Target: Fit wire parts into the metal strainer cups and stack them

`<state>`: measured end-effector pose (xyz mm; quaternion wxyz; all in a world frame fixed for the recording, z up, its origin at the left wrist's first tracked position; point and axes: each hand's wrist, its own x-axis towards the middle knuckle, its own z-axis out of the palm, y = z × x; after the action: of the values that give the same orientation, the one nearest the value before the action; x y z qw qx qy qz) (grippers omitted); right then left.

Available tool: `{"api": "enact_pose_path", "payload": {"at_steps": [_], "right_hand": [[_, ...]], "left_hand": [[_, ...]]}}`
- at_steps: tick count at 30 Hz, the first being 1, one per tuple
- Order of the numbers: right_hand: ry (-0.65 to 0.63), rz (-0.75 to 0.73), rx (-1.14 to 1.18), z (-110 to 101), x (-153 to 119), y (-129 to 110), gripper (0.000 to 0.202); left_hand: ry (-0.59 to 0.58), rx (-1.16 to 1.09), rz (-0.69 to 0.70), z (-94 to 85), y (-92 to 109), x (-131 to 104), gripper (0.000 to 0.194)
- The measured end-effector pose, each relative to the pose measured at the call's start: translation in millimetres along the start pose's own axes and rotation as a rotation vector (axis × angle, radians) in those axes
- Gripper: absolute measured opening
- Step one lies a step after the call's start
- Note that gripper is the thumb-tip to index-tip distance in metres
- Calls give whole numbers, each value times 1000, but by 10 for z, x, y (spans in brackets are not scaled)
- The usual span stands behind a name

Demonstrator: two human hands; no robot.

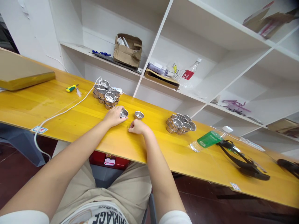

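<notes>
My left hand [114, 116] is closed around the side of a small perforated metal strainer cup [123, 114], its open top facing up. Just to the right, my right hand [137, 127] is pinched low over the table; a tiny thin dark bit shows at its fingertips, too small to name. Behind the right hand, a second strainer cup [139, 115] stands alone on the yellow table [154, 130]. Stacked strainer cups [110, 98] are grouped behind my left hand. Another group of stacked cups [177, 123] stands farther right.
A green-labelled plastic bottle [209, 139] lies on the right, beside a black strap-like device [243, 161]. On the left are a green-and-yellow screwdriver [72, 88], a white cable [63, 112] and a large flat box [23, 70]. White shelves [187, 37] rise behind the table.
</notes>
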<state>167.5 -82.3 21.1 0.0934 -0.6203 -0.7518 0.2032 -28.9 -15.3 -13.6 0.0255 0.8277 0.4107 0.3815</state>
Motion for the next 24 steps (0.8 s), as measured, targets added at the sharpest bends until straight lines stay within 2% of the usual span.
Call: {"api": "enact_pose_path", "payload": {"at_steps": [6, 8, 11, 13, 17, 19, 21, 24], "right_hand": [[-37, -35, 52, 1, -20, -63, 27], [-3, -3, 182, -41, -27, -12, 25], [35, 39, 501, -97, -22, 75, 18], [111, 47, 675, -118, -1, 113, 16], [342, 14, 889, -143, 51, 118, 22], [387, -3, 1043, -162, 59, 95, 29], [366, -26, 1224, -182, 47, 56, 36], [252, -93, 1441, -182, 14, -31, 42]], "left_hand": [[44, -15, -3, -11, 15, 2, 57], [84, -33, -30, -25, 25, 1, 60], [128, -79, -47, -44, 36, 2, 65], [142, -108, -35, -53, 39, 2, 71], [146, -128, -32, -65, 51, -1, 77], [132, -132, -39, -72, 61, -6, 79], [116, -136, -46, -78, 74, -12, 81], [86, -148, -37, -80, 96, -20, 82]]}}
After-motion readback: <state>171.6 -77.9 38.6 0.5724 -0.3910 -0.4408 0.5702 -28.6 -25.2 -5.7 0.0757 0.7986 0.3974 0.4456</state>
